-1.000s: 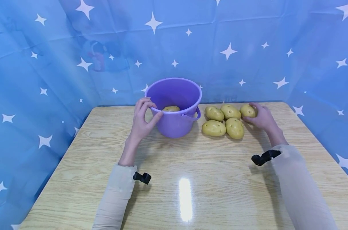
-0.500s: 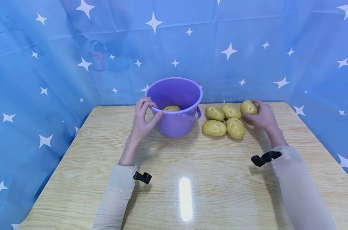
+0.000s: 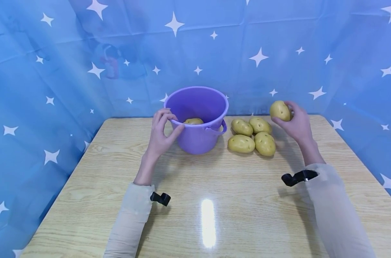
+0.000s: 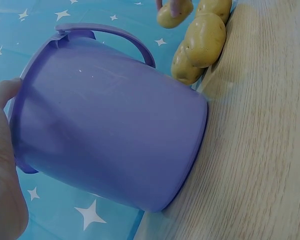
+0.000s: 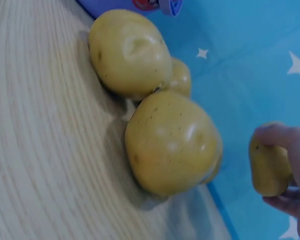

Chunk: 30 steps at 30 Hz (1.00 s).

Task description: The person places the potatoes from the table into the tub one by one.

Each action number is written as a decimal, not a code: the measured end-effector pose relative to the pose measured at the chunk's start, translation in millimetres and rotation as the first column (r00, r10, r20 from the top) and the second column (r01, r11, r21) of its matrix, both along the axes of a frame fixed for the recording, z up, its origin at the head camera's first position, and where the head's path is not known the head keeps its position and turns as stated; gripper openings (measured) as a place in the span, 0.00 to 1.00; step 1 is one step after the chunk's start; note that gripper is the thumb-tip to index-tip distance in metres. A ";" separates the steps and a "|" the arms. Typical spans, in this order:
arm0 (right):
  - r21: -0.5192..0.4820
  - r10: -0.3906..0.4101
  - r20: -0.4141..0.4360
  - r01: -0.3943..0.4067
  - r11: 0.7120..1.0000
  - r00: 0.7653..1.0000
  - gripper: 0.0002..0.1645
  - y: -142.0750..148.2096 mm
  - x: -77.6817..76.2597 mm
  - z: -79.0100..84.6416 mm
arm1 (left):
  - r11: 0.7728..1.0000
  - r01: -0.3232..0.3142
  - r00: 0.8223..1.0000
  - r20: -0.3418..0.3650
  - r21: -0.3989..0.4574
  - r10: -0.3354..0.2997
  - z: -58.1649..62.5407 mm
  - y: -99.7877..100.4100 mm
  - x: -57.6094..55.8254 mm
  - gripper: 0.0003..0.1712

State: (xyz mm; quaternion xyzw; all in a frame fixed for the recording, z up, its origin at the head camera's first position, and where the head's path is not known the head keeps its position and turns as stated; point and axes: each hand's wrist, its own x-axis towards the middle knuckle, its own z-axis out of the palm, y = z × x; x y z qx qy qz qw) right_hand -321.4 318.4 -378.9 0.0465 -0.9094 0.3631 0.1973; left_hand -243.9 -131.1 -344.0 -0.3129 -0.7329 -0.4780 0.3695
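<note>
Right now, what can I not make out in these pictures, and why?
Head view: floor of the bucket and underside of its potato, behind the front wall.
Left wrist view: the bucket's inside, behind its wall; left hand, cut by the left edge.
Right wrist view: red mark, cut by the top edge; right hand, cut by the right edge.

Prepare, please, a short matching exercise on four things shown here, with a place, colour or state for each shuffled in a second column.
Column one
1. Left grip
2. Right grip
3. Bucket
4. Backdrop

Column two
A. Blue with white stars
B. Holding a potato above the table
C. Purple, standing on the table
D. Holding the bucket

Pairs: 1-D, 2-B, 3-C, 4-A
</note>
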 end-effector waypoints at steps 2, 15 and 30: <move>0.003 -0.003 -0.026 0.003 1.000 1.000 0.44 -3.0 0.3 3.7 | 1.000 0.000 1.000 0.000 0.000 0.000 0.2 0.0 0.0 0.12; -0.039 0.014 -0.122 -0.019 0.999 0.992 0.43 -39.1 9.7 36.2 | 1.000 0.001 1.000 0.003 -0.002 -0.001 -0.2 -0.4 -0.6 0.12; 0.004 0.101 -0.249 -0.104 0.995 0.963 0.43 -82.4 18.4 66.6 | 1.000 -0.001 1.000 0.007 0.000 0.001 0.0 -0.3 -0.1 0.12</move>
